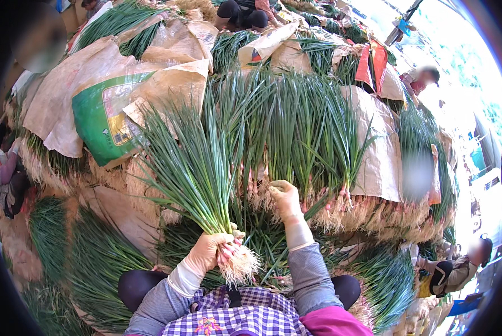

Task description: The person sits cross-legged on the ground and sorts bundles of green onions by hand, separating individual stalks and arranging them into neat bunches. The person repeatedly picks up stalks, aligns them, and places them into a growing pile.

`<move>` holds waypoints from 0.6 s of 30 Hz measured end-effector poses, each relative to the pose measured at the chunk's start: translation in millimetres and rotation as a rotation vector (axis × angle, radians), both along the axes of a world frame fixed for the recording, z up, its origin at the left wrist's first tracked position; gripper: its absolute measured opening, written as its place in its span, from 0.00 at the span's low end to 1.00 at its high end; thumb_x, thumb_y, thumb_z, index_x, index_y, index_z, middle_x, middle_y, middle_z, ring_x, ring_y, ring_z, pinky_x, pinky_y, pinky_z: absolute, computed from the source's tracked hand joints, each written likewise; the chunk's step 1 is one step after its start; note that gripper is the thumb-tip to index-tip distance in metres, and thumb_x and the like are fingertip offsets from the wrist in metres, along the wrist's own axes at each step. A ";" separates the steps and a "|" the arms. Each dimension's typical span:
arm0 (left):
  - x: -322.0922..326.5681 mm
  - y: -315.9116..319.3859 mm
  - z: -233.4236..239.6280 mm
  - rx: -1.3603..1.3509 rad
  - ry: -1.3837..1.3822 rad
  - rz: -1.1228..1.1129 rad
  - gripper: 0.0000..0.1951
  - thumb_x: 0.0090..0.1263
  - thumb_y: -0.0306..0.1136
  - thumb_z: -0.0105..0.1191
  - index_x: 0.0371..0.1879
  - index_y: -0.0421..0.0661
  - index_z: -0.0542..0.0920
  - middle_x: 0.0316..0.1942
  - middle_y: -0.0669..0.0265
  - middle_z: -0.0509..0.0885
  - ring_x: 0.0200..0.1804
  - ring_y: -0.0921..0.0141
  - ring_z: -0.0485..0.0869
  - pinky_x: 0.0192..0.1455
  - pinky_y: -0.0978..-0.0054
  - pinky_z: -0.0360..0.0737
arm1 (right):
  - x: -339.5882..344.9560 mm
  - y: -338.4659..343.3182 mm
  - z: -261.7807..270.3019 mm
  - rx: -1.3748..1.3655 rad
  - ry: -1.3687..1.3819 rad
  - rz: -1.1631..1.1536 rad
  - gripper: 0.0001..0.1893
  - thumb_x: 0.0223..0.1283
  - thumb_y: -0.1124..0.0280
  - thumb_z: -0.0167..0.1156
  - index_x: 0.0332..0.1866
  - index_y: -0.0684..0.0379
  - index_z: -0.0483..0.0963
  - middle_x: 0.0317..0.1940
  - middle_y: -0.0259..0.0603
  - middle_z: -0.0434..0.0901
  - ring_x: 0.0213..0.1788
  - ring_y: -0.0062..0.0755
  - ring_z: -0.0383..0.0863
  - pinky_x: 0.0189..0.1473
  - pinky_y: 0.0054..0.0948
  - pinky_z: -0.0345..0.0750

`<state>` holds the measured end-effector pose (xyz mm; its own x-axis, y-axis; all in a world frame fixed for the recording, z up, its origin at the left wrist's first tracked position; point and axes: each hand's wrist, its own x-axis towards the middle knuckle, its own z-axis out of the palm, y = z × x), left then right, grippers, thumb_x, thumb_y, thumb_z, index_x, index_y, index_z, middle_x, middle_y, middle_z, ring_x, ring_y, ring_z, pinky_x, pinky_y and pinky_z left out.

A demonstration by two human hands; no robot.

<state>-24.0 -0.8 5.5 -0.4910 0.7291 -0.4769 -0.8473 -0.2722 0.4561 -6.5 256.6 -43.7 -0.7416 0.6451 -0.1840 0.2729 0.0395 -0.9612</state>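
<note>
My left hand (209, 252), in a pale glove, grips a thick bunch of scallions (207, 180) just above the pinkish bulbs. The leaves fan up and to the left, and the pale stringy roots hang below my fist. My right hand (285, 199), gloved too, is raised at the front of a heaped row of scallions (293, 126), beside its hanging bulbs and roots. Its fingers are curled, and whether a stem lies between them cannot be made out. Loose scallions and leaves (263, 252) lie below, between my knees.
Brown sacking (372, 147) and a green printed sack (100, 122) cover parts of the heap. More scallions lie at left (104, 243) and right (385, 277). Other people sit at right (456, 269), at left (5, 172) and behind the heap (242, 14).
</note>
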 end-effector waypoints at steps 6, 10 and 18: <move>1.6 4.8 -6.8 0.036 0.105 -0.060 0.17 0.54 0.20 0.49 0.45 0.35 0.74 0.40 0.54 0.81 0.45 0.62 0.81 0.52 0.63 0.79 | -28.8 16.0 -10.1 0.769 -0.570 -0.055 0.14 0.55 0.68 0.60 0.46 0.60 0.77 0.39 0.49 0.82 0.44 0.49 0.81 0.49 0.40 0.77; 0.4 0.5 6.1 0.030 0.142 -0.104 0.15 0.56 0.20 0.49 0.45 0.33 0.76 0.38 0.56 0.81 0.34 0.72 0.81 0.37 0.78 0.80 | -22.8 38.9 13.1 0.100 -0.071 -0.058 0.09 0.53 0.76 0.58 0.39 0.62 0.81 0.26 0.42 0.82 0.25 0.19 0.76 0.31 0.18 0.74; 2.9 7.6 7.2 0.007 0.185 -0.044 0.17 0.55 0.21 0.49 0.46 0.32 0.76 0.40 0.56 0.82 0.32 0.71 0.81 0.35 0.79 0.80 | -45.9 22.7 -5.2 0.745 -0.648 0.121 0.19 0.52 0.65 0.64 0.48 0.63 0.76 0.39 0.51 0.82 0.44 0.45 0.82 0.47 0.35 0.78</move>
